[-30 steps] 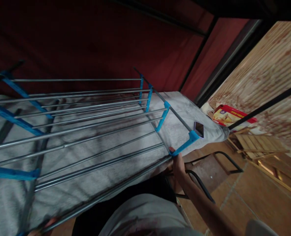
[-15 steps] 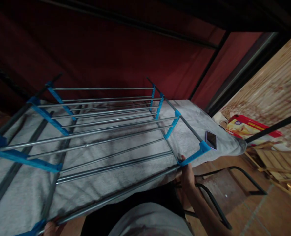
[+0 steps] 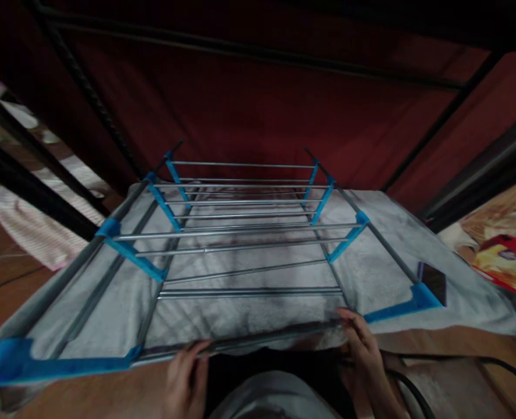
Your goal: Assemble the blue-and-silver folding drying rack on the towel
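A metal rack of silver rods and blue plastic brackets lies flat on a grey cloth in front of me. My left hand curls its fingers over the rack's near rod, left of centre. My right hand grips the same near rod further right, close to a blue corner bracket. Both hands are closed on the rod.
A dark phone lies on the cloth beside the right corner bracket. A red and yellow box sits at the far right. Dark red fabric and black bars rise behind. A pink striped cloth lies at the left.
The view has swung left and now faces the rack head on. Both hands have shifted inward along the near rod; the right hand left the blue corner bracket.
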The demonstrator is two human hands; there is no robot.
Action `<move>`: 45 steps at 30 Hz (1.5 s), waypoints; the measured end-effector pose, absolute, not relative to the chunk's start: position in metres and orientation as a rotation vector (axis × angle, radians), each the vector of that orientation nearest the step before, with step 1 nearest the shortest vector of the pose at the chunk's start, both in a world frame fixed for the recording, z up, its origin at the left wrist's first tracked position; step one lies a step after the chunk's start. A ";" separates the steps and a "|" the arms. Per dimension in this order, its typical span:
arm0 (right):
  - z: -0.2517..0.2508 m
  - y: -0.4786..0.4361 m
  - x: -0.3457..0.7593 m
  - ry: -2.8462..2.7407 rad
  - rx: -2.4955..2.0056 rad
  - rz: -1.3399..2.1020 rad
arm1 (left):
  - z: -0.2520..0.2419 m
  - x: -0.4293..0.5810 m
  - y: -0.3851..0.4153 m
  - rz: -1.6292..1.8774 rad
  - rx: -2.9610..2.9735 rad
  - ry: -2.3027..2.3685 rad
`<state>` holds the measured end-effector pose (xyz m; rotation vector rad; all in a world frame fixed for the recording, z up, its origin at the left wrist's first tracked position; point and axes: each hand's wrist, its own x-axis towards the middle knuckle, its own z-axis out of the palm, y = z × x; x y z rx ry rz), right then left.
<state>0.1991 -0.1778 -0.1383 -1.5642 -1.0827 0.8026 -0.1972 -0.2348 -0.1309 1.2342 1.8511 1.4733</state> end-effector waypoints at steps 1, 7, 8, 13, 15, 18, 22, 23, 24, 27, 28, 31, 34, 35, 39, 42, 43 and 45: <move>-0.135 -0.160 0.196 -1.191 -1.557 0.727 | -0.121 -0.179 -0.214 1.377 1.327 1.761; -0.145 -0.052 0.205 -1.217 -1.679 0.309 | -0.098 -0.082 -0.080 0.988 2.008 1.468; -0.150 -0.042 0.208 -1.211 -1.709 0.335 | -0.100 -0.071 -0.065 0.885 2.116 1.473; -0.173 -0.030 0.212 -1.230 -1.721 0.570 | -0.118 -0.046 -0.017 0.562 2.348 1.448; -0.177 -0.031 0.210 -1.235 -1.716 0.553 | -0.124 -0.043 -0.006 0.517 2.368 1.422; -0.178 -0.029 0.209 -1.214 -1.735 0.498 | -0.132 -0.038 0.007 0.441 2.404 1.387; -0.181 -0.022 0.213 -1.194 -1.770 0.450 | -0.138 -0.031 0.015 0.350 2.452 1.346; -0.182 -0.021 0.213 -1.199 -1.774 0.453 | -0.138 -0.030 0.016 0.333 2.460 1.344; -0.184 -0.021 0.214 -1.207 -1.777 0.456 | -0.138 -0.029 0.015 0.320 2.464 1.346; -0.188 -0.021 0.214 -1.224 -1.791 0.444 | -0.138 -0.028 0.014 0.294 2.466 1.374; -0.189 -0.021 0.214 -1.230 -1.797 0.434 | -0.138 -0.028 0.014 0.287 2.464 1.385; -0.190 -0.019 0.214 -1.257 -1.815 0.403 | -0.139 -0.028 0.014 0.268 2.461 1.402; -0.188 -0.017 0.213 -1.286 -1.831 0.366 | -0.139 -0.028 0.015 0.250 2.469 1.409; -0.187 -0.016 0.212 -1.296 -1.837 0.351 | -0.139 -0.028 0.016 0.245 2.474 1.410; -0.184 -0.012 0.208 -1.330 -1.868 0.279 | -0.136 -0.024 0.016 0.227 2.502 1.411; -0.182 -0.009 0.206 -1.342 -1.887 0.232 | -0.134 -0.014 0.018 0.218 2.525 1.393; -0.182 -0.009 0.206 -1.346 -1.891 0.220 | -0.134 -0.009 0.020 0.213 2.531 1.381; -0.182 -0.007 0.206 -1.355 -1.895 0.200 | -0.133 0.001 0.025 0.202 2.536 1.357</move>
